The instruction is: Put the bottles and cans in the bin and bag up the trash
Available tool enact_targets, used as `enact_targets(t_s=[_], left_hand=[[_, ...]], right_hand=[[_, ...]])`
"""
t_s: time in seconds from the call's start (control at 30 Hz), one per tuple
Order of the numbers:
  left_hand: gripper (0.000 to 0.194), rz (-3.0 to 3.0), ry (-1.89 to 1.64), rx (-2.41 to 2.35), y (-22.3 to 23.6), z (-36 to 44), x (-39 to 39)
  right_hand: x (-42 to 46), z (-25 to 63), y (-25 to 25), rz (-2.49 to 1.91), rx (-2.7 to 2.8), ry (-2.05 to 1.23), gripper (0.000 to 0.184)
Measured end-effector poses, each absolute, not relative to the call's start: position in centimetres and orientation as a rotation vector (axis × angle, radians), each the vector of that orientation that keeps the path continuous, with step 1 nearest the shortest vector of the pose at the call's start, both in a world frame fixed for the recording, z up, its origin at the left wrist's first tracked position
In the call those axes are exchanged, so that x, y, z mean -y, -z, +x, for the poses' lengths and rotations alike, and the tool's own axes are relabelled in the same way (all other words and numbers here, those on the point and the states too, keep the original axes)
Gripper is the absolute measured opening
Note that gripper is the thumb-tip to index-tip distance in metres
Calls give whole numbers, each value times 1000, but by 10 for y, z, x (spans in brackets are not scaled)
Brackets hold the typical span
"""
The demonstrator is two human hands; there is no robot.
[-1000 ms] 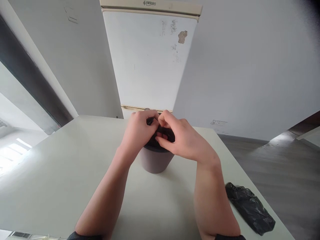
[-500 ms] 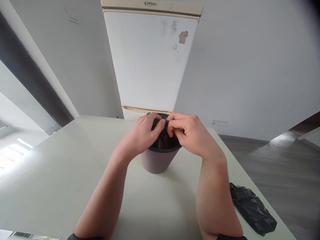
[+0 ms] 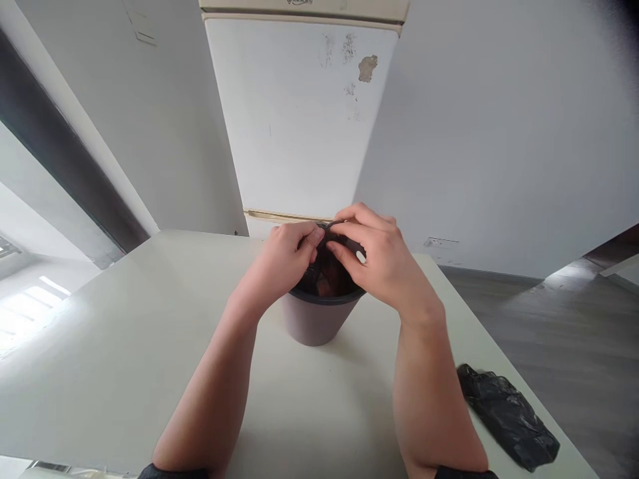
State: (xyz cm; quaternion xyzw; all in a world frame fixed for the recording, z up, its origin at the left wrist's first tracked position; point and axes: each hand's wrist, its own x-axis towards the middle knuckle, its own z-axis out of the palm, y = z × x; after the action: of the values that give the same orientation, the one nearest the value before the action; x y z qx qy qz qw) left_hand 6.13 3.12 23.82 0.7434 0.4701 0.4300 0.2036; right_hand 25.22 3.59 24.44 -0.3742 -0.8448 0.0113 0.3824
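Note:
A greyish-mauve trash bin [image 3: 317,322] with a dark rim stands upright on the table. Gathered black plastic of a garbage bag [image 3: 313,271] shows inside its mouth, partly hidden by my hands. Over the bin's left side, my left hand [image 3: 289,256] is closed, thumb against fingers, pinching the bag. On the other side my right hand [image 3: 374,249] has its fingers bent around a thin dark strand of the bag, close to the left fingertips. Something brownish is visible deeper in the bin, too dark to name.
The pale table [image 3: 164,346] spreads under the bin. By its right edge lies a crumpled black plastic bag [image 3: 512,416]. A white refrigerator [image 3: 302,120] stands behind the table against the grey wall [image 3: 479,133]. Grey flooring [image 3: 539,332] shows at the right.
My right hand has risen slightly and its fingers have opened wider around the bag strand. My left hand has shifted a little left, and more of the bin's inside shows.

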Motion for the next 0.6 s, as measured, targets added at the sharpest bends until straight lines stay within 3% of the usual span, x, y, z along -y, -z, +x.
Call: enact_targets(t_s=[0.13, 0.37, 0.6], left_hand=[[46, 2039, -1117, -1208, -242, 61, -27], [44, 1832, -1236, -1056, -243, 63, -26], [21, 1825, -1497, -1268, -240, 43, -37]], right_hand=[[-37, 254, -244, -932, 2207, -52, 9], [-42, 252, -243, -949, 2107, -98, 22], [-48, 261, -243, -986, 1974, -169, 19]])
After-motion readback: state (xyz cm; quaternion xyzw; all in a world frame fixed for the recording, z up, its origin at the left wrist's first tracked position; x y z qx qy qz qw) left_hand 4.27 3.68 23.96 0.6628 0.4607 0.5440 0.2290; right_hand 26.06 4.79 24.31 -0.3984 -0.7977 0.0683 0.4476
